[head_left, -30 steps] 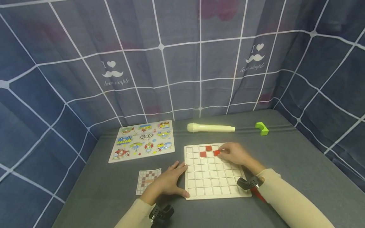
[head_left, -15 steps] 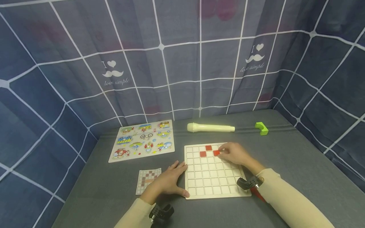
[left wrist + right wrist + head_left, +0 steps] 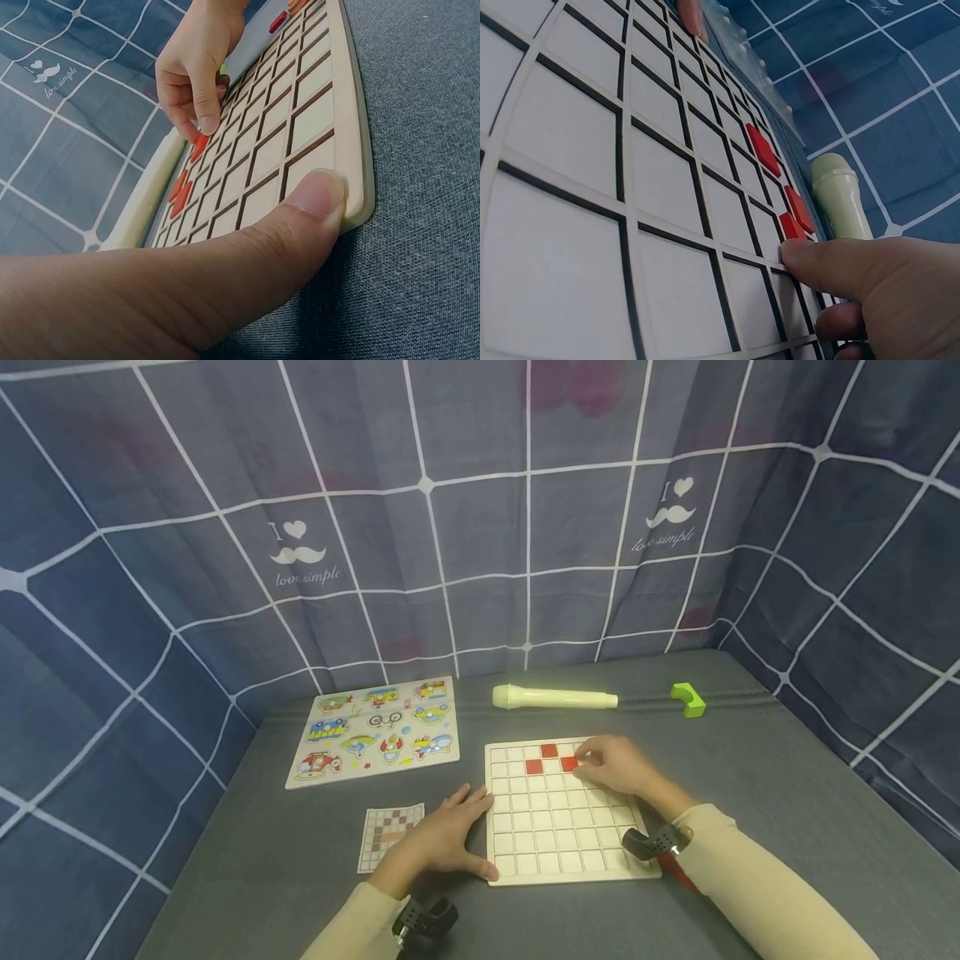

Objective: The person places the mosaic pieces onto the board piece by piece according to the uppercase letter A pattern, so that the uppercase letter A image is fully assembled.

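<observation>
A pale wooden grid board lies flat on the dark table. My right hand is at its far right part and pinches a red square tile between thumb and fingers, down at a cell near the back edge. Two more red tiles sit in cells close by: one in the back row, another a row nearer. My left hand rests along the board's left edge with fingers spread. In the left wrist view its thumb presses on the near corner of the frame.
Left of the board lies a small pattern card, partly covered by my left hand. Behind are a vehicle peg puzzle, a cream toy microphone and a green notched block. Red pieces show beneath my right forearm.
</observation>
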`<state>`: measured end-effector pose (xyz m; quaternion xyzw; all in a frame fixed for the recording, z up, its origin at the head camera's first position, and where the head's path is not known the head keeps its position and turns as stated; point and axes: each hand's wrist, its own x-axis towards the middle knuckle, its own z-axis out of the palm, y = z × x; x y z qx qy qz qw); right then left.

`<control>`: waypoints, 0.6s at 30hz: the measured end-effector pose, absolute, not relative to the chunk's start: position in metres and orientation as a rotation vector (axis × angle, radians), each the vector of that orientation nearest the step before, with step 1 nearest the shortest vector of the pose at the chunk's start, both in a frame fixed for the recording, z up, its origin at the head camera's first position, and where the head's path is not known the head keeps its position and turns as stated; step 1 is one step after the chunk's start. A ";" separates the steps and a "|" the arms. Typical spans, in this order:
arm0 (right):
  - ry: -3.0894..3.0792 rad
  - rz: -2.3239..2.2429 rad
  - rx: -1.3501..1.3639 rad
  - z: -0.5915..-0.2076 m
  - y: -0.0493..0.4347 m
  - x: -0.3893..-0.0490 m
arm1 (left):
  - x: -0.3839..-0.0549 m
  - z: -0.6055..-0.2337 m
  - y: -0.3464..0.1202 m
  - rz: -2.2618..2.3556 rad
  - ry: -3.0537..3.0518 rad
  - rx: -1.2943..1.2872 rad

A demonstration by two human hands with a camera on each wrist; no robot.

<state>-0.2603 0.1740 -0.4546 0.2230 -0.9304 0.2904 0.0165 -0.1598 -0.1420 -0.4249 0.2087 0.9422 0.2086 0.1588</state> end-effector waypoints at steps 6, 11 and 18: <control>-2.896 0.906 0.688 -0.454 0.174 -0.261 | -0.159 -0.425 -0.142 0.591 2.696 0.596; -2.920 0.914 0.664 -0.454 0.173 -0.260 | -0.159 -0.424 -0.142 0.582 2.697 0.590; -2.922 0.901 0.672 -0.454 0.173 -0.261 | -0.157 -0.422 -0.141 0.588 2.692 0.594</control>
